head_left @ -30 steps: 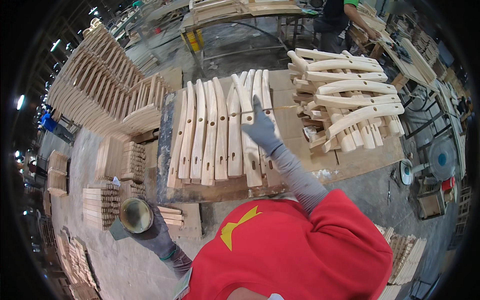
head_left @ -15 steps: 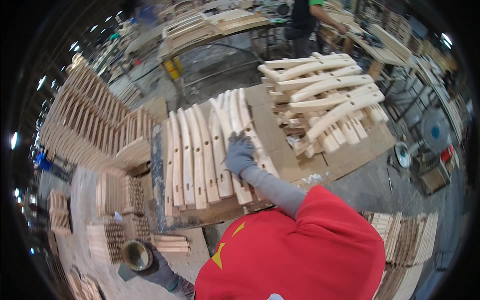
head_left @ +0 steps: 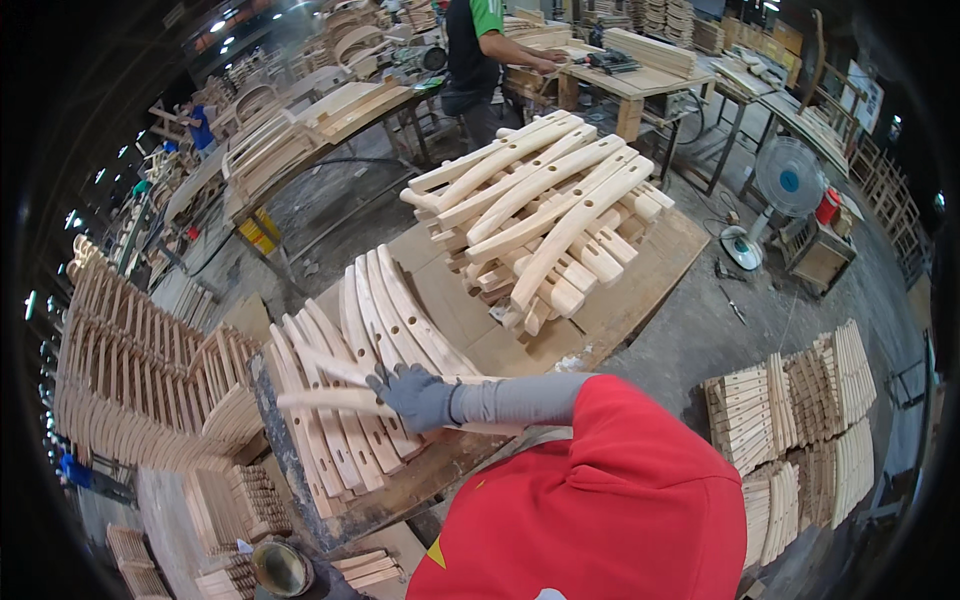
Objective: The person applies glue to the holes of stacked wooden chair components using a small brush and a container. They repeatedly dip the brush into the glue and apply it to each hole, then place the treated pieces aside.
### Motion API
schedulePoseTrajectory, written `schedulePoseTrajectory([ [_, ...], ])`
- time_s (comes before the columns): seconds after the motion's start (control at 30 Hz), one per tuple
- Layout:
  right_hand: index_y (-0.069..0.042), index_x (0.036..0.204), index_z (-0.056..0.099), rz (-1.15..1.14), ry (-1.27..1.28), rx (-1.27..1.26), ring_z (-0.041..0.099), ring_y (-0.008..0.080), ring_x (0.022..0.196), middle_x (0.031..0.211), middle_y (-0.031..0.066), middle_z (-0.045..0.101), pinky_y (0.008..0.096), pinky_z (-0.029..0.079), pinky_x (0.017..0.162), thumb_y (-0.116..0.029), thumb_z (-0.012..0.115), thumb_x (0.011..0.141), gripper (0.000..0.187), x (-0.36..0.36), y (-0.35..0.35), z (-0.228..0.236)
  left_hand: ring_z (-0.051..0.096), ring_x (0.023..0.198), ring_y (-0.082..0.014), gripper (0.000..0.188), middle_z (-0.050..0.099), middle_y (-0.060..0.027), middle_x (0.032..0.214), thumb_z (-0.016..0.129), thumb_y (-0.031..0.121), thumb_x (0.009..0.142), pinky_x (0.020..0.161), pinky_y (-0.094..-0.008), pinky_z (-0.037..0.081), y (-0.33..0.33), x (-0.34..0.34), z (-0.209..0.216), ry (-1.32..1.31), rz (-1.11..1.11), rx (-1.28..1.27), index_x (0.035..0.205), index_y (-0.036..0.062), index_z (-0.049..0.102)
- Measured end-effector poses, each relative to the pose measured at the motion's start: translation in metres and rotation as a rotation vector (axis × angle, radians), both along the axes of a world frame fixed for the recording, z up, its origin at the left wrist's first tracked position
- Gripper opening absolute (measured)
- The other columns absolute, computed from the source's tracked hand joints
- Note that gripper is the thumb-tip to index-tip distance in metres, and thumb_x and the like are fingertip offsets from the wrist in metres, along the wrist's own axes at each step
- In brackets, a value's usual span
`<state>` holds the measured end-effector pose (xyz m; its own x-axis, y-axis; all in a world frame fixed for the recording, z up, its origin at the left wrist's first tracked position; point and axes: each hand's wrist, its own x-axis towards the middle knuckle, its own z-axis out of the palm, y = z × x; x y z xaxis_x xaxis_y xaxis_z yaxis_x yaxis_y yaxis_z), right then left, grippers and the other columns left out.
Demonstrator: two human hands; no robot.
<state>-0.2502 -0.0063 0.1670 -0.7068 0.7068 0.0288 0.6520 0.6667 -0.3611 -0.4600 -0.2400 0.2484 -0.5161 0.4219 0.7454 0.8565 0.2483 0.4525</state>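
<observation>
My right hand (head_left: pixel 412 396), in a grey glove, is closed round curved pale wooden pieces (head_left: pixel 335 400). They lie crosswise over a row of similar curved slats (head_left: pixel 400 320) with small holes and slots. Motion blurs their left ends, so I cannot tell for certain whether one or two are held. The row rests on a worn workbench (head_left: pixel 400 500). Low at the left, my left hand (head_left: pixel 328 580), gloved too and mostly cut off by the lower edge, holds a round open tin (head_left: pixel 282 568). Its fingers are largely hidden behind the tin.
A crisscross stack of curved wooden pieces (head_left: pixel 550 200) stands on cardboard beyond the row. Tall stacked wood (head_left: pixel 140 370) rises at left, and bundled pieces (head_left: pixel 800 430) lie at right. A floor fan (head_left: pixel 790 178) stands far right. A co-worker (head_left: pixel 475 60) works at a back bench.
My view has swung to the right. My right hand has moved nearer along the row and now has wood turned crosswise. The tin in my left hand sits lower in view.
</observation>
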Motion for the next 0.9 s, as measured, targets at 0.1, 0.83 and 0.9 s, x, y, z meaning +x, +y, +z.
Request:
schedulePoseTrajectory([
  [0.1, 0.004, 0.135, 0.035, 0.104, -0.064, 0.248, 0.051, 0.0334, 0.102, 0.126, 0.0246, 0.048, 0.0419, 0.041, 0.085, -0.021, 0.061, 0.068, 0.076, 0.030, -0.019, 0.022, 0.058, 0.105, -0.0279, 0.065, 0.057, -0.0173, 0.119, 0.075, 0.010, 0.073, 0.092, -0.0392, 0.048, 0.005, -0.008, -0.002, 0.039, -0.014, -0.041, 0.128, -0.0004, 0.042],
  [0.83, 0.001, 0.134, 0.038, 0.148, -0.248, 0.474, 0.052, 0.0325, 0.108, 0.129, 0.0196, 0.045, 0.0413, 0.043, 0.086, -0.021, 0.070, 0.060, 0.083, 0.372, 0.050, 0.122, 0.050, 0.117, -0.0320, 0.038, 0.048, -0.0205, 0.128, 0.049, 0.012, 0.095, 0.101, -0.0436, 0.045, 0.143, 0.140, -0.009, -0.964, -0.775, 0.560, 0.130, -0.0012, 0.041],
  [0.9, 0.001, 0.135, 0.035, 0.159, -0.217, 0.442, 0.051, 0.0337, 0.109, 0.130, 0.0202, 0.044, 0.0421, 0.043, 0.088, -0.022, 0.071, 0.059, 0.087, 0.400, 0.079, 0.120, 0.047, 0.120, -0.0338, 0.041, 0.045, -0.0243, 0.129, 0.050, 0.014, 0.094, 0.102, -0.0449, 0.043, 0.155, 0.185, 0.006, -1.175, -0.960, 0.655, 0.131, -0.0014, 0.040],
])
